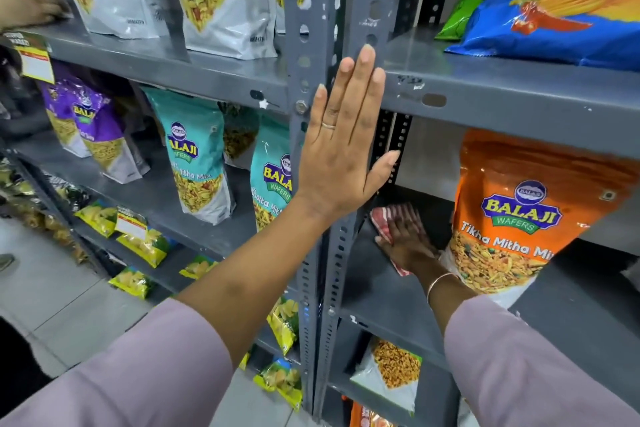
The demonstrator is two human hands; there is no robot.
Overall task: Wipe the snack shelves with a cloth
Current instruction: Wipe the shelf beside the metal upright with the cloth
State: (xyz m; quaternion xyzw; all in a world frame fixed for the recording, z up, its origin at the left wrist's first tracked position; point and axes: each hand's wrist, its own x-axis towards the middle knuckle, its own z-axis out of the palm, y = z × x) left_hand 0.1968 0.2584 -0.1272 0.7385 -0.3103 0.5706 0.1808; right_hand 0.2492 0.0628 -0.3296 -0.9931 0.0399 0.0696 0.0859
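Note:
My left hand (343, 139) lies flat and open against the grey slotted upright post (313, 28) between two shelf bays. My right hand (407, 243) reaches into the right bay and presses a red-and-white checked cloth (381, 217) onto the dark grey shelf board (381, 291). The cloth lies under my palm and fingers. An orange Balaji Tikha Mitha Mix bag (519, 218) stands on that same shelf, just right of my right wrist.
Teal snack bags (194, 156) and purple bags (90, 121) stand in the left bay. A blue chip bag (561, 7) lies on the upper right shelf. Yellow packets (142, 246) fill lower left shelves. Another person's hand (31, 3) rests at the upper left. Tiled floor lies below left.

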